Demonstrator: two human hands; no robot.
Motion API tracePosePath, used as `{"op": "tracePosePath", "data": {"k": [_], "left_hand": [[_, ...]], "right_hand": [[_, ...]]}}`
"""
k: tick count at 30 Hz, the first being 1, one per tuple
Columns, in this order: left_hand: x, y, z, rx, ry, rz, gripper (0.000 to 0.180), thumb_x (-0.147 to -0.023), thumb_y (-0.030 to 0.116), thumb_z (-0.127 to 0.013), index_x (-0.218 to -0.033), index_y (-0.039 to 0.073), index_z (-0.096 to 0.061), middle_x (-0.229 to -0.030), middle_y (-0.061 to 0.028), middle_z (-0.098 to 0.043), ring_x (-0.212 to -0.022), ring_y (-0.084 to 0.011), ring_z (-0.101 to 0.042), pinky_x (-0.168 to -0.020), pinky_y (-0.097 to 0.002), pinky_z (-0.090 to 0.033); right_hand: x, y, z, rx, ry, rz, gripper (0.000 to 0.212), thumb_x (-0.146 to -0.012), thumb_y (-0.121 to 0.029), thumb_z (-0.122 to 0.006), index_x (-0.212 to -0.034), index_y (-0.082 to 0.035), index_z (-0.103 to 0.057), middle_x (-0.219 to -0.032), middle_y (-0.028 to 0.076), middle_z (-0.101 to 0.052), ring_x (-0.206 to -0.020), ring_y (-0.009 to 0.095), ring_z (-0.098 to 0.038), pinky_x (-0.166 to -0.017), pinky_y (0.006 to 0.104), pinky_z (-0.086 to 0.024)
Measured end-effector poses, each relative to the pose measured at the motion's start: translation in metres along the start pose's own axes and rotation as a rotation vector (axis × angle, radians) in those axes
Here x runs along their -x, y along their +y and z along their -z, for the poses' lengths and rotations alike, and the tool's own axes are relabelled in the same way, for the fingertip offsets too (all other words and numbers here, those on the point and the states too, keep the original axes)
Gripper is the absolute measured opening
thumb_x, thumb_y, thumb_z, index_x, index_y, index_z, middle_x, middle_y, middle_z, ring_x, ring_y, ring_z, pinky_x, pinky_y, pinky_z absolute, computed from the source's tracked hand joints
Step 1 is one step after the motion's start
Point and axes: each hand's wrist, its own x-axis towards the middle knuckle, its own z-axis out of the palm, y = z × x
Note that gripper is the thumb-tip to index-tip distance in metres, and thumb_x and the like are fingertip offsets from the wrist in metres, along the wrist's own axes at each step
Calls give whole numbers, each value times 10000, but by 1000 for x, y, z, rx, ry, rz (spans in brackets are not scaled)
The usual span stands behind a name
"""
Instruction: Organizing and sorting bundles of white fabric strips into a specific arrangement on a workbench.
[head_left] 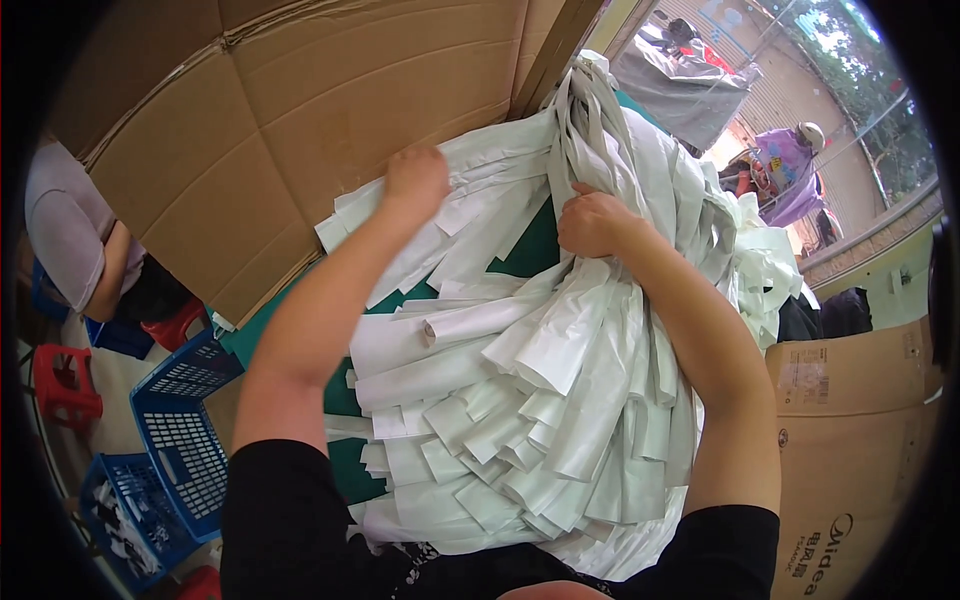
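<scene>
A big heap of long white strips (590, 340) of thin, smooth sheet material covers the green table surface (530, 245). The strips fan out toward me and to the left, and gather into a bunch at the far corner. My left hand (415, 183) is closed at the far left of the heap, by the cardboard wall, with ends of white strips at its fingers. My right hand (595, 222) is closed around strips just below the gathered bunch (590, 130). The fingertips of both hands are mostly hidden.
A tall cardboard sheet (370, 90) walls the far left side. Blue plastic baskets (180, 430) and a red stool (66, 385) stand on the floor at left, near a seated person (80, 225). A cardboard box (850, 440) is at my right, below a window.
</scene>
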Motion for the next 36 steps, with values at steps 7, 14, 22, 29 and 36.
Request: {"op": "tracePosePath", "data": {"k": [7, 14, 22, 29, 36], "left_hand": [[-26, -10, 48, -45, -445, -14, 271, -688, 152, -741, -916, 14, -690, -1008, -184, -668, -963, -310, -643, -788, -415, -533], [-22, 17, 43, 57, -310, -92, 207, -758, 143, -608, -910, 29, -690, -911, -183, -682, -824, -329, -662, -730, -417, -533], [7, 2, -1, -97, 347, -136, 336, -788, 294, -657, -945, -3, -667, -906, -198, -668, -815, -334, -651, -736, -439, -523], [1, 28, 37, -71, -323, 0, 385, -745, 278, -657, -965, -38, -636, -936, -222, -666, -881, -311, -662, -742, -427, -530], [32, 94, -20, 887, -542, 207, 433, -746, 237, -707, -1013, -44, -514, -870, -127, -601, -805, -235, -598, -705, -357, -494]], "right_hand": [[10, -15, -1, -164, 162, -229, 710, -796, -243, -546, -1444, -180, -263, -989, 165, -658, -1081, 310, -563, -1020, 373, -387], [15, -22, 12, -327, 131, -297, 763, -788, -170, -556, -1469, -238, -217, -1063, 148, -616, -1064, 323, -562, -959, 392, -421], [3, 0, -10, 14, 349, 82, 213, -795, -159, -518, -883, -129, -709, -1150, 91, -578, -1179, 244, -483, -990, 333, -389], [6, -8, 2, -199, 122, -168, 352, -818, -150, -445, -1136, -103, -589, -997, 136, -666, -994, 317, -610, -912, 385, -438], [14, -13, 7, -343, 217, -277, 592, -838, -100, -414, -1411, -156, -275, -987, 160, -657, -1003, 358, -601, -888, 437, -442]]}}
